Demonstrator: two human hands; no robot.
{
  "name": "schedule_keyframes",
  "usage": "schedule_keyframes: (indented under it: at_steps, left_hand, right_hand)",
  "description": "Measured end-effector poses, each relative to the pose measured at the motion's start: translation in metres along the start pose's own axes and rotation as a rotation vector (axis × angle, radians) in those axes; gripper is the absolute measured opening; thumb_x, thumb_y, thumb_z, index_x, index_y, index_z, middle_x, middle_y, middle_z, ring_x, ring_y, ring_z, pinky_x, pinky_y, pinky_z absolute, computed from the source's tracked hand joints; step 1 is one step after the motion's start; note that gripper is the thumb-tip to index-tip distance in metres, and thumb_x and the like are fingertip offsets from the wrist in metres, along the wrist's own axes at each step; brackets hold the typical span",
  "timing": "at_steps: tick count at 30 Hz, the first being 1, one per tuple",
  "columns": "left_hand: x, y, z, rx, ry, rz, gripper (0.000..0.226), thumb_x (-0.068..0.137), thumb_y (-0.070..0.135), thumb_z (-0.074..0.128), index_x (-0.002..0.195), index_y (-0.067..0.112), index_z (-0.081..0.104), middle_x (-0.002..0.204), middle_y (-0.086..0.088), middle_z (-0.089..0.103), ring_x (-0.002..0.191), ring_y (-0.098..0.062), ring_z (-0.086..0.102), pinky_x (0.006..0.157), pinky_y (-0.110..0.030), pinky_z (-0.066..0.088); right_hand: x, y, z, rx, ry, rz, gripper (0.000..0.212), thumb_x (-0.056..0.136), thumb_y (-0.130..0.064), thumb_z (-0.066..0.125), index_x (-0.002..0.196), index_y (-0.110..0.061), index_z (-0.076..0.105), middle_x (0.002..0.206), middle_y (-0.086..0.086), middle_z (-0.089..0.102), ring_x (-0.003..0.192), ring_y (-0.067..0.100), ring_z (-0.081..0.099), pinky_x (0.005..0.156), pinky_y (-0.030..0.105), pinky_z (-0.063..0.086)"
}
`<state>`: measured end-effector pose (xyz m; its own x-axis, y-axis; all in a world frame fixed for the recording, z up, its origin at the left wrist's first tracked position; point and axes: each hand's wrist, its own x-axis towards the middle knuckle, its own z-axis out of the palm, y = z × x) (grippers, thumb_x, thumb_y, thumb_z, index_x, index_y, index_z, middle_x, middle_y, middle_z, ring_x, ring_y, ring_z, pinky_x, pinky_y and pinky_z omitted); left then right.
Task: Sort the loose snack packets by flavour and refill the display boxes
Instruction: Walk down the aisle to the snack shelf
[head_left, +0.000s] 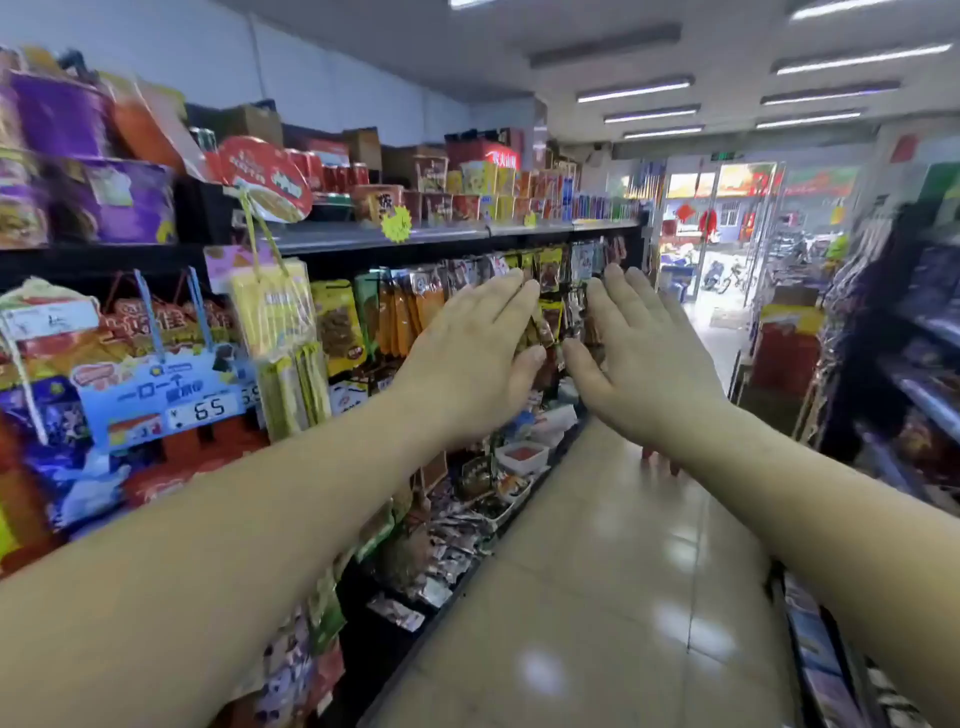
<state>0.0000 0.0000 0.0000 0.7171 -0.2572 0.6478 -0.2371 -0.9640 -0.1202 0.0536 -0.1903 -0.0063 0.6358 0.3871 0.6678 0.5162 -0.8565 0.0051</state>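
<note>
Packets (447, 551) are lying loose on the low shelf (387, 644), beside white boxes (519, 469). Above them the left hand (467, 358) and right hand (639, 358) are hovering close together, both spreading flat with straight fingers, holding nothing.

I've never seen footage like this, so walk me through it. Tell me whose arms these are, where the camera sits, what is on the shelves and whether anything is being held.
There is no machine here. A person wears one wide-angle camera on the head, so you see their own bare arms stretched forward in a shop aisle. The left hand and right hand are both open, fingers straight, holding nothing. Between them, small hanging snack packets fill the rack. Lower down, loose packets lie jumbled on a shelf. A red noodle bowl sits on top. Whether the hands touch anything is unclear.
</note>
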Motion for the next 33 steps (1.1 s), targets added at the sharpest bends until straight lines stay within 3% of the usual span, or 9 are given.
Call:
schedule_keyframes:
  at_steps: [3,5,9,13,16,20,27,31,33]
  left_hand:
    - [0.006,0.002,0.061,-0.005,-0.097,-0.076,0.073,0.106,0.046,0.043,0.165,0.014,0.014,0.173,-0.006,0.013,0.16,-0.024,0.013,0.131,-0.041,0.011]
    - [0.008,0.0,0.105,-0.011,-0.18,-0.102,0.075,0.105,0.046,0.046,0.165,0.013,0.015,0.173,-0.008,0.014,0.159,-0.025,0.013,0.131,-0.041,0.011]
    - [0.023,-0.019,0.204,-0.081,-0.272,-0.137,0.068,0.1,0.037,0.057,0.157,0.009,0.036,0.157,-0.012,0.044,0.144,-0.031,0.041,0.119,-0.042,0.035]
    - [0.049,-0.049,0.316,-0.124,-0.389,-0.19,0.06,0.099,0.034,0.056,0.153,0.011,0.042,0.139,-0.01,0.054,0.126,-0.032,0.054,0.095,-0.044,0.051]
    - [0.09,-0.08,0.401,-0.145,-0.452,-0.195,0.058,0.097,0.033,0.059,0.149,0.012,0.047,0.139,-0.008,0.055,0.125,-0.032,0.054,0.097,-0.042,0.05]
    - [0.16,-0.11,0.502,-0.206,-0.532,-0.208,0.06,0.098,0.035,0.057,0.153,0.016,0.044,0.144,-0.005,0.052,0.131,-0.028,0.05,0.099,-0.039,0.047]
    - [0.294,-0.103,0.678,-0.347,-0.668,-0.212,0.06,0.098,0.037,0.056,0.153,0.016,0.044,0.143,-0.006,0.051,0.133,-0.028,0.05,0.103,-0.041,0.049]
    - [0.384,-0.096,0.796,-0.396,-0.72,-0.204,0.058,0.1,0.036,0.054,0.154,0.019,0.041,0.144,-0.004,0.048,0.135,-0.027,0.046,0.103,-0.043,0.049]
    - [0.431,-0.099,0.853,-0.398,-0.712,-0.228,0.057,0.1,0.036,0.054,0.153,0.019,0.041,0.144,-0.003,0.049,0.138,-0.027,0.045,0.105,-0.044,0.047]
  right_hand:
    - [-0.004,0.035,0.058,-0.043,-0.097,0.011,0.075,0.1,-0.057,0.024,0.159,-0.012,0.029,0.168,0.013,0.026,0.156,0.032,0.019,0.127,0.052,0.016]
    - [-0.009,0.05,0.101,-0.035,-0.186,-0.008,0.067,0.099,-0.054,0.025,0.144,-0.009,0.046,0.151,0.017,0.047,0.143,0.035,0.039,0.118,0.053,0.032]
    - [-0.001,0.079,0.188,0.087,-0.312,-0.021,0.048,0.098,-0.038,0.05,0.135,-0.008,0.059,0.135,0.014,0.061,0.125,0.036,0.056,0.1,0.045,0.049]
    - [0.031,0.112,0.291,0.134,-0.378,0.006,0.041,0.099,-0.037,0.052,0.132,-0.015,0.063,0.13,0.004,0.066,0.119,0.03,0.061,0.09,0.04,0.054]
    - [0.075,0.145,0.37,0.135,-0.442,0.046,0.037,0.099,-0.038,0.05,0.125,-0.018,0.065,0.121,0.002,0.067,0.116,0.03,0.061,0.084,0.042,0.056]
    - [0.135,0.202,0.46,0.118,-0.442,0.098,0.026,0.093,-0.031,0.058,0.109,-0.016,0.072,0.098,0.005,0.072,0.097,0.035,0.067,0.07,0.04,0.053]
    - [0.22,0.334,0.574,0.05,-0.676,0.195,0.036,0.098,-0.043,0.046,0.112,-0.021,0.071,0.111,0.0,0.07,0.109,0.029,0.064,0.08,0.042,0.056]
    - [0.276,0.436,0.662,0.03,-0.737,0.193,0.042,0.1,-0.046,0.044,0.132,-0.027,0.063,0.123,-0.002,0.068,0.117,0.026,0.061,0.089,0.039,0.052]
    - [0.309,0.488,0.707,0.011,-0.77,0.15,0.041,0.1,-0.046,0.042,0.13,-0.028,0.063,0.122,-0.003,0.068,0.117,0.025,0.061,0.088,0.037,0.052]
